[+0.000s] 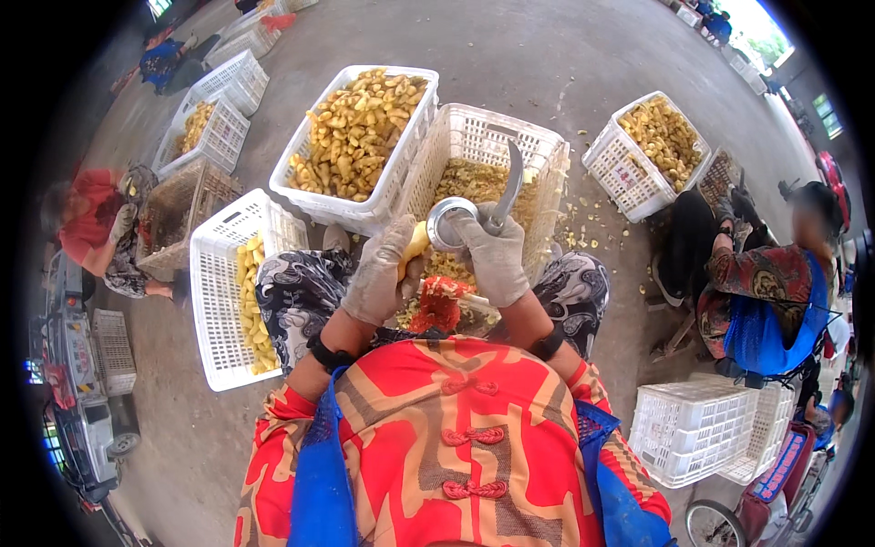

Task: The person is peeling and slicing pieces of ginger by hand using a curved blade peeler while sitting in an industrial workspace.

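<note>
My left hand (375,278), in a pale dusty glove, is closed around a yellow piece of ginger (416,248). My right hand (497,255), gloved likewise, grips a round metal tool (449,221) with a shiny rim, close against the ginger. A curved metal blade (514,182) sticks up from the same hand; its grip is hidden by the fingers. Both hands are over the near end of a white crate (545,146) holding peelings and scraps (478,180). Below them is a red, scrap-covered thing (436,308) with a pale stick.
A white crate heaped with ginger (365,128) stands ahead left. Another crate (219,319) at my left holds paler pieces. Scraps lie on the floor (583,205) beside the peelings crate. Seated people work left and right, and stacked white crates (697,428) stand at lower right.
</note>
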A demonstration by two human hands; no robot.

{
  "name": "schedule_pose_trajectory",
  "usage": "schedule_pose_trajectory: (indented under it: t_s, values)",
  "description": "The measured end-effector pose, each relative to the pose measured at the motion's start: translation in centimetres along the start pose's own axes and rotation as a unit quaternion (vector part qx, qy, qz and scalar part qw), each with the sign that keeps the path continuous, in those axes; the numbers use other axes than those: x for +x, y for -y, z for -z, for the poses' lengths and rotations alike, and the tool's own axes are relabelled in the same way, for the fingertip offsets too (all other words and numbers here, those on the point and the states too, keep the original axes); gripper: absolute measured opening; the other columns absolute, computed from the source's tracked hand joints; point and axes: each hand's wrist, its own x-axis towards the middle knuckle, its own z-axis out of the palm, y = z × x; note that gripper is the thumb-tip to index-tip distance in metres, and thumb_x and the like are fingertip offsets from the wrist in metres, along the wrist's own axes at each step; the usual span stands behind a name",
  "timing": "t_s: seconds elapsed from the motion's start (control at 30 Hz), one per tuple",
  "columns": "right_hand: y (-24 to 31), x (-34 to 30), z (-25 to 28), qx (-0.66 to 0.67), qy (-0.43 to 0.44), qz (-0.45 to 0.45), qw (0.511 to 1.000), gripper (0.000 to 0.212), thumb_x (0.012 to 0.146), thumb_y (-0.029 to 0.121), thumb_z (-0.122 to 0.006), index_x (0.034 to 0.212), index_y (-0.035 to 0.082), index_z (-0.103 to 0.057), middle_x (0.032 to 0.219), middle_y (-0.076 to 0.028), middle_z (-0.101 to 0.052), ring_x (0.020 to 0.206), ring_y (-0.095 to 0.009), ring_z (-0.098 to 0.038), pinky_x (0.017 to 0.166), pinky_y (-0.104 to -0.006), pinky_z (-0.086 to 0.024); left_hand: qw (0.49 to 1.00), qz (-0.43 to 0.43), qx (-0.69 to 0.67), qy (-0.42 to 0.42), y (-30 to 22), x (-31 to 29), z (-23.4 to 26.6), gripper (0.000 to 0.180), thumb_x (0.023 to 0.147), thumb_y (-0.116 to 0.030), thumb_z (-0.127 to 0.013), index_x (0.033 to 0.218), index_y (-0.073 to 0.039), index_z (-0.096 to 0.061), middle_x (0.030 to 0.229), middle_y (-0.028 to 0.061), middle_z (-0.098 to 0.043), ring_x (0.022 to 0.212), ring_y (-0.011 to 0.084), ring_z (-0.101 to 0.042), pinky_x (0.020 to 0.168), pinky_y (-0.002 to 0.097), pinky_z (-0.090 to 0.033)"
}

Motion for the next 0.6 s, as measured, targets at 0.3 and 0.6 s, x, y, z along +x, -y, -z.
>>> schedule_pose_trajectory:
  t_s: [0.3,0.6]
  values:
    - [-1.9,0.1,0.5,-0.133,0.043,0.129,0.982,0.006,0.083,0.006,-0.069,0.084,0.005,-0.063,0.073,0.001,-0.062,0.061,-0.003,-0.054,0.05,-0.0196,-0.043,0.996,-0.044,-0.005,-0.072,1.9,1.4,0.9,0.029,0.096,-0.038,-0.049,0.093,-0.011,-0.059,0.072,-0.0035,-0.051,0.052,0.0028,-0.044,0.042,0.015,-0.033]
    - [-2.0,0.8,1.5,-0.173,0.032,0.16,0.971,0.009,0.082,0.007,-0.068,0.084,0.004,-0.06,0.074,-0.002,-0.064,0.063,-0.006,-0.057,0.051,-0.0219,-0.048,0.992,0.03,-0.04,-0.118,2.5,1.6,1.2,0.031,0.097,-0.034,-0.047,0.102,-0.007,-0.061,0.078,0.0018,-0.057,0.055,0.0035,-0.046,0.042,0.0149,-0.034]
